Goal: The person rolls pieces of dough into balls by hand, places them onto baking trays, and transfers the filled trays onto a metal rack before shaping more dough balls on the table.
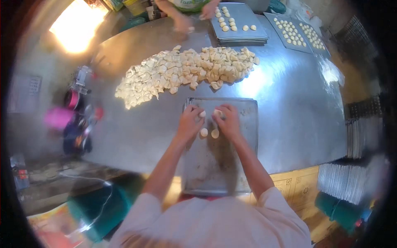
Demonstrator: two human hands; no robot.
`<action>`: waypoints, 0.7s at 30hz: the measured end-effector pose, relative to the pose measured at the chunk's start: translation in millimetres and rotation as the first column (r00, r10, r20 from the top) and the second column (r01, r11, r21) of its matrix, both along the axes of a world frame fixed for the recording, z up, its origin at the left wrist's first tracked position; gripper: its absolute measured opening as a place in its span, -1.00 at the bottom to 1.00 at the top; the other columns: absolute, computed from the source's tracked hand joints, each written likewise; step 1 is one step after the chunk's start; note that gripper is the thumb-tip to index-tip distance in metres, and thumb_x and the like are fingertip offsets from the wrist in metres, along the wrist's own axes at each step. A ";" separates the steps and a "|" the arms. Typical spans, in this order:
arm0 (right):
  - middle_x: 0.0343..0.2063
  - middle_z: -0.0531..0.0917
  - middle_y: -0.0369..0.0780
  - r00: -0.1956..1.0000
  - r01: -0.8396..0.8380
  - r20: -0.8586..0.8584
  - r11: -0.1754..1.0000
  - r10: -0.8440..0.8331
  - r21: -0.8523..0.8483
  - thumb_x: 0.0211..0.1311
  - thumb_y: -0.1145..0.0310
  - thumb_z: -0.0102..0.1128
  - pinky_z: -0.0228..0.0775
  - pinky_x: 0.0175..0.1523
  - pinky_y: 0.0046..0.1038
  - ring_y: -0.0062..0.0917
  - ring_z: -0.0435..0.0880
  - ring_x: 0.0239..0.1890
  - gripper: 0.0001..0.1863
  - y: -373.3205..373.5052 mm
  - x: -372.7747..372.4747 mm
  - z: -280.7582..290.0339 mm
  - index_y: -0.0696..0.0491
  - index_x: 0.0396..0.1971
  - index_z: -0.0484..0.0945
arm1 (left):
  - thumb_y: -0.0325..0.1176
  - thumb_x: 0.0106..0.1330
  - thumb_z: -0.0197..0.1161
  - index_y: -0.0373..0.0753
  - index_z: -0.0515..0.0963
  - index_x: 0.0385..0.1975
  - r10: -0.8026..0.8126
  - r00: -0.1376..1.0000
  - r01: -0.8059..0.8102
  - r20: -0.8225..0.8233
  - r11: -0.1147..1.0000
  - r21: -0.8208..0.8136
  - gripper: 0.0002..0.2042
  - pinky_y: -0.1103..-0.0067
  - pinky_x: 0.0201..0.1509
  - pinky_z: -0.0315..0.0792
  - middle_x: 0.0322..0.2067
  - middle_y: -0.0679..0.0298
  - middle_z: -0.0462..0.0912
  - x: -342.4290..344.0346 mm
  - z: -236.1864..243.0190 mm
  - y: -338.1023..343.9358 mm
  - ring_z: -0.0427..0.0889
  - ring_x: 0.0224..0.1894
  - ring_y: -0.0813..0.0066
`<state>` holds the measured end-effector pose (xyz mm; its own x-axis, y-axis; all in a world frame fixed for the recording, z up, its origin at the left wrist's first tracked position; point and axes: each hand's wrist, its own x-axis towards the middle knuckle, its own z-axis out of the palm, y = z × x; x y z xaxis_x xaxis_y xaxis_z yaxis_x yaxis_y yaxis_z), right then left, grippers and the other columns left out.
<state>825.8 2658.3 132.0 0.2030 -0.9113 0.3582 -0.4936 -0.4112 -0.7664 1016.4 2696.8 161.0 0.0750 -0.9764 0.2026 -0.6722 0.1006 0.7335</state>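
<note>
My left hand (190, 121) has its fingers curled on a small white dough ball (202, 114) over the upper part of a worn metal tray (244, 165). Just to its right, my right hand (227, 122) is closed on another dough ball (218, 112), partly hidden by the fingers. Below the hands, a round dough ball (204, 132) and a second one (215, 134) lie side by side on the tray. Beyond the tray spreads a long mound of cut, irregular dough pieces (186, 66) on the steel table (300, 115).
Another person's hands (182, 22) work across the table. Stacked trays (242, 38) with dough balls stand at the back, more trays (281, 22) at back right. A plastic bag (331, 72) lies on the right edge, tray stacks (341, 182) beside the table. Blurred pink objects (58, 118) are at left.
</note>
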 end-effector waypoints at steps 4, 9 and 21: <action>-0.28 0.73 -0.13 0.957 -0.141 0.286 0.947 0.055 0.288 0.24 0.43 0.40 0.54 -0.03 -0.30 -0.32 0.73 -0.27 -0.80 22.4 12.8 56.6 0.12 -0.15 0.73 | -0.51 0.10 0.47 -0.31 0.69 -0.08 0.015 0.995 -0.022 -0.100 0.998 -0.061 -0.66 0.47 -0.11 0.58 -0.15 0.16 0.59 -6.8 37.5 22.5 0.65 -0.19 0.31; -0.35 0.70 -0.14 0.934 -0.192 0.336 0.965 0.123 0.181 0.26 0.45 0.39 0.52 -0.13 -0.37 -0.36 0.69 -0.36 -0.83 47.8 41.6 74.5 0.15 -0.18 0.69 | -0.52 0.09 0.51 -0.30 0.69 -0.08 0.037 0.996 -0.044 -0.081 0.995 -0.087 -0.65 0.53 -0.16 0.58 -0.10 0.17 0.61 2.0 70.6 49.7 0.66 -0.23 0.43; -0.41 0.65 -0.40 0.831 -0.153 0.556 0.961 0.000 0.229 0.50 0.39 0.20 0.36 -0.26 -0.65 -0.77 0.53 -0.38 -0.85 134.6 109.3 143.1 0.16 -0.16 0.66 | -0.47 0.45 0.27 -0.49 0.56 0.13 0.235 0.182 0.028 -0.955 0.969 0.244 -0.68 0.46 0.07 0.65 -0.09 0.05 0.69 109.6 102.3 140.2 0.72 -0.05 0.31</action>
